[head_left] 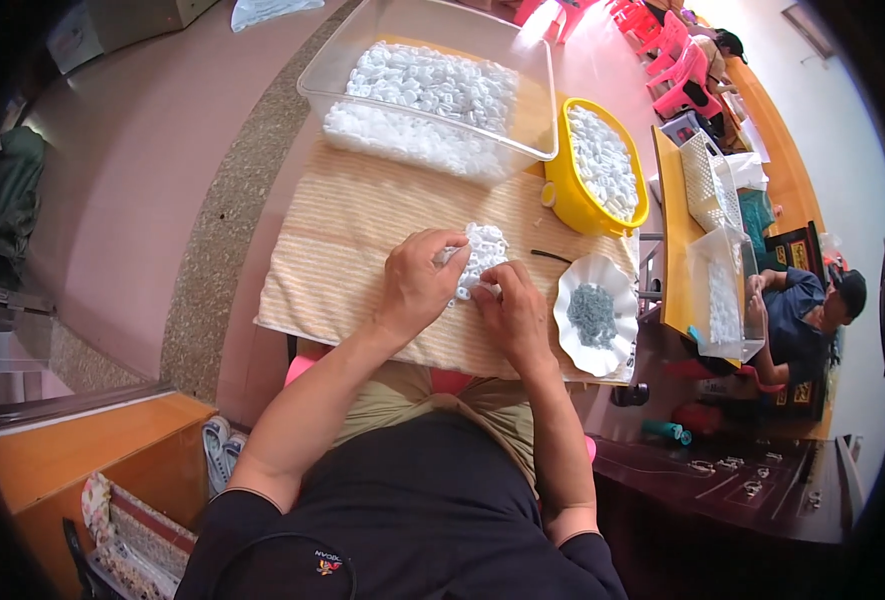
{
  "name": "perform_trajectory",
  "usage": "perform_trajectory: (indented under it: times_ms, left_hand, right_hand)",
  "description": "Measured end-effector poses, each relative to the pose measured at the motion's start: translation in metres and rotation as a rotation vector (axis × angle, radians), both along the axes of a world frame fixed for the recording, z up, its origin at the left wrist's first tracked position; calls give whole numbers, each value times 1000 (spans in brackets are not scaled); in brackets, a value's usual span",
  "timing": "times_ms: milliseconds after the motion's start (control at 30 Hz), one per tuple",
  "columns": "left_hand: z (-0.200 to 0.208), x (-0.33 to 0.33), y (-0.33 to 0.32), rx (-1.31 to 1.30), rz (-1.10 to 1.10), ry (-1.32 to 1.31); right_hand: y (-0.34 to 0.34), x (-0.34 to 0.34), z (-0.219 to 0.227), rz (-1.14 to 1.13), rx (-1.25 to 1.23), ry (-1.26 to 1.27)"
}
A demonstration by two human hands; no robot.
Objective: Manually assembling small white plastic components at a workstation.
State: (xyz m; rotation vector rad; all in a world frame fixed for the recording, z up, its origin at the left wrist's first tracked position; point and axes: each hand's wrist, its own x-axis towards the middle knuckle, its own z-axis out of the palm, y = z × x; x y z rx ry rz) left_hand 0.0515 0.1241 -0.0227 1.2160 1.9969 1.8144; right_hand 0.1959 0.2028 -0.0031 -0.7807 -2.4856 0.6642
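Head view, looking down at a seated person working at a table covered by a beige striped cloth (362, 230). The left hand (417, 285) is curled, fingers drawn together over the near left side of a small pile of white plastic pieces (484, 250) lying on the cloth; whether it actually pinches a piece cannot be told. The right hand (512, 312) is likewise closed, fingertips pressed to the near right edge of the same pile, just beside the left hand. The pile sits near the middle of the cloth, slightly right of centre. To the right, close to the right hand, stands a white scalloped dish (570, 330) holding small grey-green parts. A thin dark stick (552, 256) lies between pile and dish. Farther off, a clear plastic bin (342, 85) holds many white pieces, and to its right a yellow tub (562, 195) holds more. Bare cloth lies to the left of the hands, reaching to the table's left edge; the near edge runs just below the wrists. At far right another person (807, 320) sits at a second table.
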Motion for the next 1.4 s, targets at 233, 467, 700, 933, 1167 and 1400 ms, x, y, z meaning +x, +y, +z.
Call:
perform_trajectory:
  times_ms: [233,467,700,933,1167,1400]
  left_hand:
    - [0,0,-3,35,-6,-34]
    - [16,7,-11,80,-163,-185]
    - [12,12,-12,108,-437,-637]
    - [20,1,-13,77,-685,-910]
    - [20,3,-14,16,-715,-962]
    - [15,9,-13,26,-628,-890]
  right_hand:
    - [1,3,-8,-15,-112,135]
    - [3,6,0,-66,-531,375]
    - [3,2,19,50,-867,506]
    - [5,6,10,122,-1059,570]
    - [2,6,4,94,-1116,582]
    - [-5,10,7,44,-1057,583]
